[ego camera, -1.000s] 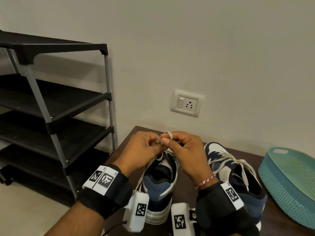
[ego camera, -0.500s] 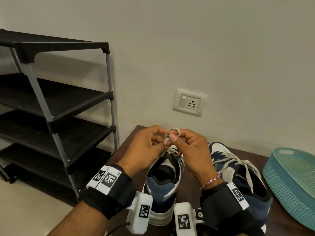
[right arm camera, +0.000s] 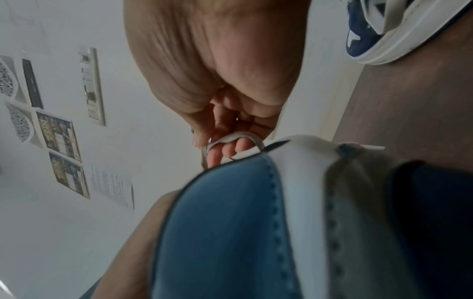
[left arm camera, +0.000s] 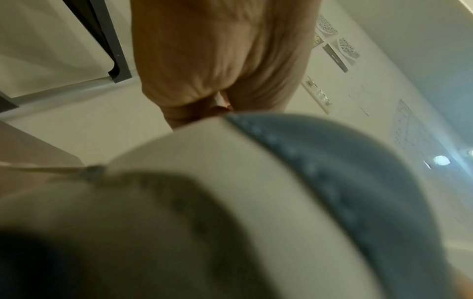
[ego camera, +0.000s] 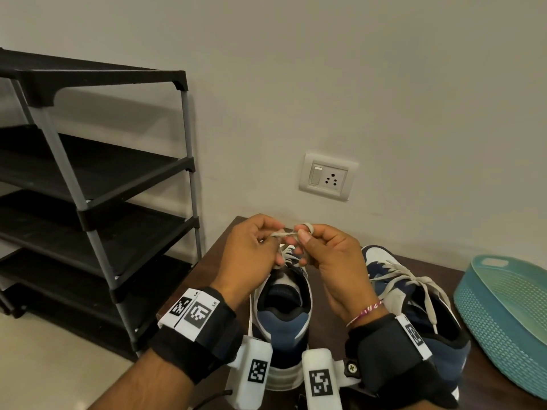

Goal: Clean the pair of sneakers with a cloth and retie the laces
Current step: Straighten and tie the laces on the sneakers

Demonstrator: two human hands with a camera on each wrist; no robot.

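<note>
Two navy, blue and white sneakers stand on a dark wooden table (ego camera: 328, 309), heels toward me. Over the left sneaker (ego camera: 281, 324) both my hands work its pale lace (ego camera: 284, 233). My left hand (ego camera: 254, 250) pinches one lace end, and my right hand (ego camera: 322, 255) pinches a small lace loop (ego camera: 307, 226), the strand pulled tight between them. The loop (right arm camera: 231, 141) shows around my right fingers above the blue heel (right arm camera: 225, 222). The right sneaker (ego camera: 414, 300) stands beside it with its laces tied (ego camera: 414, 279). No cloth is in view.
A teal plastic basket (ego camera: 509, 318) sits at the table's right end. A black shoe rack (ego camera: 97, 184) with grey posts stands on the floor to the left. A switch and socket plate (ego camera: 327, 176) is on the wall behind the table.
My hands have drawn slightly apart, stretching the lace taut between them, where before the fingers were bunched together around the loop.
</note>
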